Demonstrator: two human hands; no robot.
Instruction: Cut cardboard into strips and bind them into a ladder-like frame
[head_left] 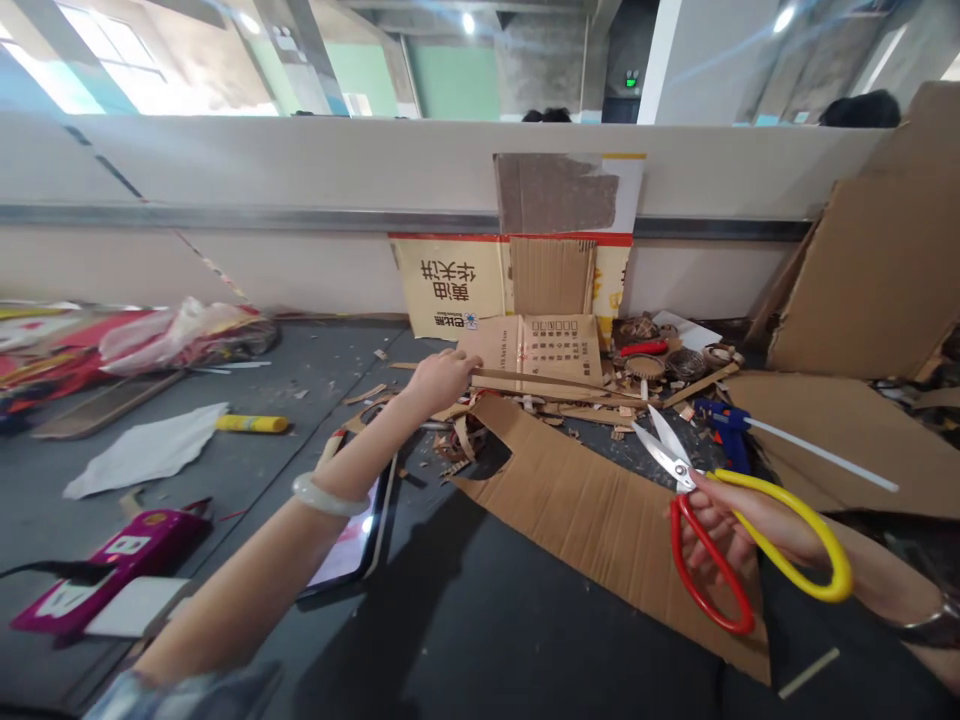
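Over the cardboard (577, 490), scissors (681, 474) agape!

Right hand (739, 520) grips them above the cardboard's right end. Beyond its far left corner, left hand (442, 382) looks pinched onto a strip (547, 381). Risky: one careless swing could snag the glue gun (731, 435), just past the cardboard.

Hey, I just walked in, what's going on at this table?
Someone is working with cardboard. Their left hand holds one end of a thin cardboard strip, among scraps. Their right hand holds scissors with red and yellow handles, the blades parted; whether they touch the strip is unclear. A larger cut cardboard piece lies between the hands, nearer the person, and a blue glue gun lies beyond the right hand.
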